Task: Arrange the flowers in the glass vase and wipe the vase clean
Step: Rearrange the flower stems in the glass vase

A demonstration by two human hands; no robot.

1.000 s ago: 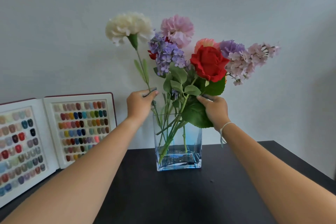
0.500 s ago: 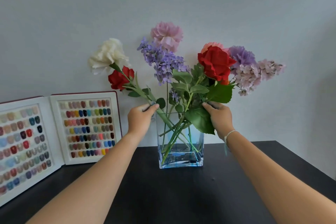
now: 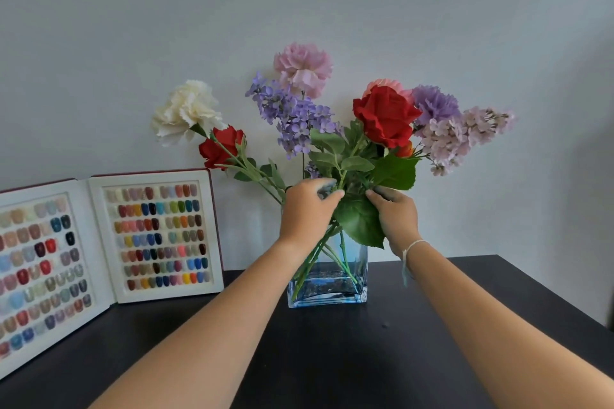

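The square glass vase (image 3: 345, 272) stands on the dark table (image 3: 332, 359), holding the flowers (image 3: 385, 116) (white carnation leaning far left). Left hand (image 3: 307, 212) and right hand (image 3: 397, 214) both pinch stems above its rim.

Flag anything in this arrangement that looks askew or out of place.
The white carnation and small red rose lean far out to the left of the glass vase, away from the bunched flowers. Nothing looks spilled or broken.
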